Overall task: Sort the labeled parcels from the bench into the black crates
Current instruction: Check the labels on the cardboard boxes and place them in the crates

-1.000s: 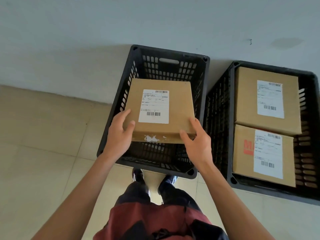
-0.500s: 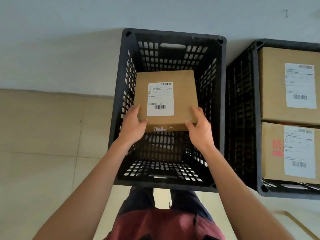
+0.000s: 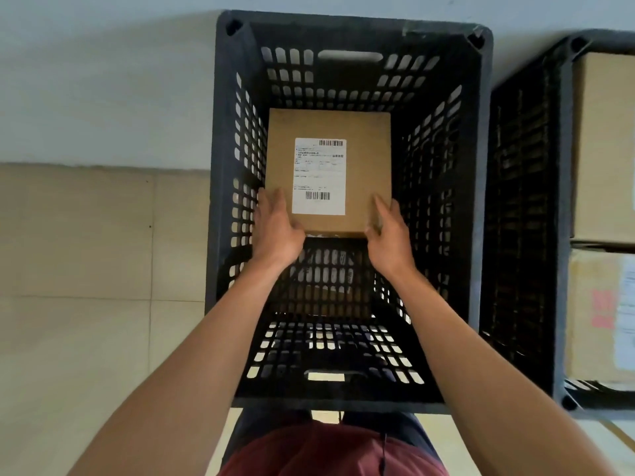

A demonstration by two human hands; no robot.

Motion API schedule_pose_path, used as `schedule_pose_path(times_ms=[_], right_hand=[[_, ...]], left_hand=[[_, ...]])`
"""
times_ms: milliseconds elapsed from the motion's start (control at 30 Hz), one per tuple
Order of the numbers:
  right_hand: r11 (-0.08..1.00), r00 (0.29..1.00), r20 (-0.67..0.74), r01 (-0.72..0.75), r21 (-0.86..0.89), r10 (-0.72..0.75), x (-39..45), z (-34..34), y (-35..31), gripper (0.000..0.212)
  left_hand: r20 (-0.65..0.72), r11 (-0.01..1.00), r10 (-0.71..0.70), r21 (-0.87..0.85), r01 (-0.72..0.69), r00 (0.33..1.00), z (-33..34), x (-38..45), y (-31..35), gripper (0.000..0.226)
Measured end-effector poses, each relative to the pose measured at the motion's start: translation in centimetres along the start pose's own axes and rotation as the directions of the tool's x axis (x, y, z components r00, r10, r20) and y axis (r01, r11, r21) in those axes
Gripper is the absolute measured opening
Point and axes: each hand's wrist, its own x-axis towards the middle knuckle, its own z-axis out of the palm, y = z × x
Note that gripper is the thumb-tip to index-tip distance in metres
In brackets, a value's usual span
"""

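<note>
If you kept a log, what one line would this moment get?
step: lowering parcel into left black crate | left hand: holds parcel | right hand: holds parcel | right crate: two boxes

Both hands are holding a labeled brown parcel [image 3: 364,149] down inside the black crate [image 3: 226,187] — the left hand [image 3: 276,231] is gripping its near-left corner, the right hand [image 3: 390,235] its near-right corner. A second crate [image 3: 563,214] is sitting just beside, on the right, carrying two labeled boxes [image 3: 601,142].
</note>
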Motion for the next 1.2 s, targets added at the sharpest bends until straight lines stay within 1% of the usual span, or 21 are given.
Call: schedule_pose_path(times_ms=[67, 133, 233, 300, 333, 400, 467, 533, 600, 733, 800, 867, 967, 1067, 1133, 1200], right_hand=[[0.999, 1.0, 0.02, 0.005, -0.033, -0.004, 0.4, 0.4, 0.3, 0.069], [0.998, 0.997, 0.069, 0.025, -0.06, -0.021, 0.8, 0.5, 0.6, 0.071], [0.992, 0.985, 0.173, 0.035, -0.12, -0.014, 1.7, 0.0, 1.0, 0.078], [0.978, 0.984, 0.173, 0.077, -0.192, -0.043, 1.9, -0.2, 1.2, 0.079], [0.96, 0.985, 0.151, 0.125, -0.25, -0.088, 1.8, -0.2, 1.2, 0.078], [0.888, 0.969, 0.128, 0.247, -0.388, -0.214, 1.5, 0.1, 1.2, 0.075], [0.803, 0.94, 0.185, 0.341, -0.489, -0.286, 0.9, 0.9, 1.1, 0.075], [0.734, 0.926, 0.269, 0.375, -0.567, -0.266, 0.7, 1.7, 1.1, 0.075], [0.699, 0.924, 0.308, 0.374, -0.61, -0.225, 0.7, 2.1, 1.0, 0.074], [0.688, 0.92, 0.341, 0.374, -0.622, -0.192, 1.4, 1.7, 0.7, 0.067], [0.688, 0.918, 0.359, 0.369, -0.624, -0.167, 1.7, 1.5, 0.6, 0.067], [0.688, 0.916, 0.371, 0.368, -0.626, -0.153, 1.8, 1.4, 0.6, 0.069], [0.695, 0.911, 0.39, 0.367, -0.618, -0.134, 1.7, 1.1, 0.3, 0.073], [0.733, 0.91, 0.391, 0.361, -0.576, -0.141, 1.5, 0.4, -0.5, 0.067], [0.791, 0.92, 0.346, 0.347, -0.504, -0.183, 0.9, -0.4, -1.3, 0.059], [0.867, 0.945, 0.257, 0.294, -0.403, -0.201, -0.4, -1.3, -2.3, 0.053]], left_hand=[[0.014, 1.0, 0.008, 0.026, -0.008, 1.0, 0.4, 0.2, -0.3, 0.08], [-0.011, 0.997, 0.052, 0.059, -0.051, 0.999, 0.7, 0.2, -0.7, 0.076], [-0.039, 0.966, 0.168, 0.204, -0.157, 0.985, 0.8, -0.5, -1.3, 0.069], [-0.041, 0.948, 0.203, 0.256, -0.186, 0.978, 0.7, -1.1, -1.4, 0.064], [-0.029, 0.948, 0.194, 0.264, -0.18, 0.981, 0.6, -1.3, -1.3, 0.063], [0.003, 0.941, 0.167, 0.297, -0.16, 0.986, 0.7, -1.5, -1.3, 0.065], [0.024, 0.926, 0.164, 0.341, -0.162, 0.986, 0.6, -1.5, -1.3, 0.067], [0.043, 0.917, 0.161, 0.364, -0.166, 0.986, 0.6, -1.4, -1.1, 0.07], [0.069, 0.904, 0.152, 0.395, -0.166, 0.986, 0.6, -1.3, -1.0, 0.073], [0.112, 0.865, 0.146, 0.468, -0.182, 0.983, 0.6, -1.1, -1.1, 0.085], [0.139, 0.855, 0.131, 0.485, -0.183, 0.982, 0.7, -1.0, -1.1, 0.09], [0.165, 0.86, 0.116, 0.476, -0.182, 0.979, 0.6, -0.9, -1.1, 0.09], [0.163, 0.873, 0.108, 0.457, -0.172, 0.981, 0.2, -1.0, -0.6, 0.08], [0.158, 0.897, 0.085, 0.417, -0.145, 0.984, -1.0, -0.8, 0.3, 0.066], [0.175, 0.927, 0.082, 0.348, -0.139, 0.981, -2.1, -0.9, 0.8, 0.062], [0.172, 0.947, 0.105, 0.284, -0.152, 0.979, -3.0, -1.5, 1.2, 0.059]])
